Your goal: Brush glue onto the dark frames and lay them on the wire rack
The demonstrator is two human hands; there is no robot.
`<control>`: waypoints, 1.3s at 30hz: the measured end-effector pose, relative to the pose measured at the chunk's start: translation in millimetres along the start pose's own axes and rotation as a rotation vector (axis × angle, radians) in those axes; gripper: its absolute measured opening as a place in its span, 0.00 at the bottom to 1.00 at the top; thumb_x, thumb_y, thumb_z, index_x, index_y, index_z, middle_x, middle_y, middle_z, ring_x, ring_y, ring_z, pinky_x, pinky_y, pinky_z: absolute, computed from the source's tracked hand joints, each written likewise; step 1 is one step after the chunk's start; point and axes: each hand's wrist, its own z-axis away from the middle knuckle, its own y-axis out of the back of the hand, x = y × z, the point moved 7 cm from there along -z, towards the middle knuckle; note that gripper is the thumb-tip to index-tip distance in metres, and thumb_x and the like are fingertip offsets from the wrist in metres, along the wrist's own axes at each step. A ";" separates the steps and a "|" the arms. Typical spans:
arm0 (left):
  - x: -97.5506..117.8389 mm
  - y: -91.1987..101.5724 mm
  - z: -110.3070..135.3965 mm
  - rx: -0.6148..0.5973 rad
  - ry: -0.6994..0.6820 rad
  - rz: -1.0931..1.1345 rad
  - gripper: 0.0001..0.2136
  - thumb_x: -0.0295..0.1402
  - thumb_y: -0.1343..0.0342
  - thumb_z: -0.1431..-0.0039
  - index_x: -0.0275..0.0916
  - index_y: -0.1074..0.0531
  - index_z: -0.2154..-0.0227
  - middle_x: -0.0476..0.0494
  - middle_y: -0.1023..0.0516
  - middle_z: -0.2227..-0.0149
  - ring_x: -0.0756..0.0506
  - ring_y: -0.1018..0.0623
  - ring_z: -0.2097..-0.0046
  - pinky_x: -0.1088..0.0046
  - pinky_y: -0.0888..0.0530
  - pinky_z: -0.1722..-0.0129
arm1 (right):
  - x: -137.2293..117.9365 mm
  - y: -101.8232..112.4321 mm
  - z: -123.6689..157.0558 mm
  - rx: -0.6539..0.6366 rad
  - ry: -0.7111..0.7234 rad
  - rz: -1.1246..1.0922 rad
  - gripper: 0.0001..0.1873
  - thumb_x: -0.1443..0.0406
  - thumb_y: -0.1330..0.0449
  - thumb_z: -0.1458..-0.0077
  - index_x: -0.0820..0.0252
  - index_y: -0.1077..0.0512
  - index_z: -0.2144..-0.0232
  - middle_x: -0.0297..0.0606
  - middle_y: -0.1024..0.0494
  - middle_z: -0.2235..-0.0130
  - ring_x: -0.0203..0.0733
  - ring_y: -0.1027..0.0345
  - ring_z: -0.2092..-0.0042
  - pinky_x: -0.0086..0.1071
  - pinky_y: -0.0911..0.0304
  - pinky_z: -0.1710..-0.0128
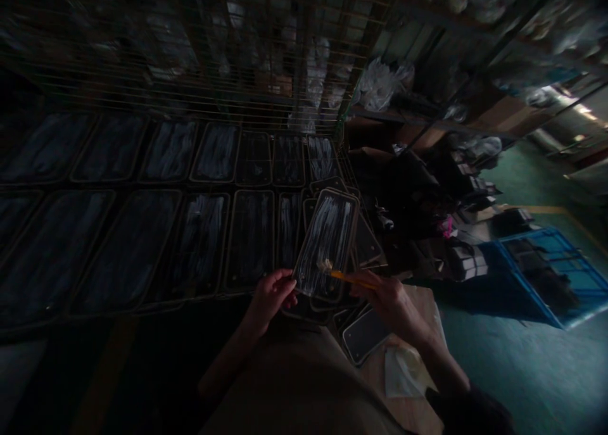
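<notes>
"Head view: where is the streaked panel (330,229) lying?"

"It is resting at a slant on top of a loose pile of dark panels (369,240), right in front of the person, with whitish streaks running along its length."

"And the hands?"

"Left hand (268,299) is pinching the panel's lower left edge between thumb and fingers. Right hand (392,301) is closing around the orange handle of a brush (349,277), whose pale bristles are hovering over or touching the panel's lower part; it is too dim to tell which."

"What is lying around them?"

"To the left, two rows of panels (204,239) are stretching away side by side, several showing similar streaks. Near the right forearm, a smaller dark panel (365,335) and a whitish packet (403,375) are lying on a wooden board (420,416)."

"Farther out?"

"Wire mesh (190,93) is standing behind the rows, clear plastic bundles (382,83) are filling the shelves, and a blue crate (546,308) is sitting on the green floor (532,371) at the right."
</notes>
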 end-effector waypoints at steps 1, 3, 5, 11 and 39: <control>-0.1 -0.6 0.6 -0.003 -0.005 0.016 0.20 0.40 0.39 0.51 0.32 0.31 0.58 0.49 0.24 0.77 0.50 0.26 0.78 0.77 0.32 0.79 | -1.2 2.5 4.2 -0.017 -0.024 -0.036 0.13 0.61 0.49 0.35 0.55 0.29 0.52 0.35 0.20 0.65 0.36 0.25 0.67 0.26 0.31 0.67; -0.2 -1.0 2.5 0.005 -0.004 0.040 0.20 0.40 0.38 0.50 0.33 0.32 0.58 0.48 0.23 0.75 0.50 0.25 0.77 0.77 0.32 0.79 | -0.2 12.4 4.5 0.033 -0.063 -0.096 0.13 0.61 0.50 0.35 0.56 0.29 0.53 0.34 0.21 0.68 0.36 0.25 0.67 0.26 0.30 0.66; -0.4 -0.6 4.7 0.019 0.013 0.035 0.18 0.40 0.39 0.49 0.34 0.33 0.60 0.48 0.23 0.75 0.50 0.25 0.77 0.77 0.31 0.79 | 2.8 24.3 -0.9 0.169 -0.068 -0.108 0.13 0.60 0.49 0.35 0.56 0.30 0.53 0.34 0.21 0.68 0.36 0.25 0.66 0.26 0.30 0.65; -4.1 -7.3 4.4 -0.079 0.070 -0.118 0.16 0.46 0.41 0.48 0.35 0.32 0.72 0.46 0.23 0.75 0.50 0.25 0.78 0.78 0.33 0.82 | 11.3 16.6 -6.8 0.350 0.023 0.035 0.14 0.62 0.48 0.35 0.55 0.30 0.50 0.37 0.20 0.59 0.38 0.24 0.61 0.29 0.29 0.62; -14.9 -13.3 2.4 -0.136 0.065 -0.059 0.18 0.48 0.43 0.47 0.36 0.32 0.73 0.50 0.29 0.78 0.51 0.29 0.78 0.77 0.34 0.80 | 5.8 14.1 -15.9 0.098 -0.046 -0.050 0.12 0.61 0.50 0.34 0.54 0.31 0.53 0.29 0.23 0.71 0.32 0.27 0.70 0.24 0.33 0.68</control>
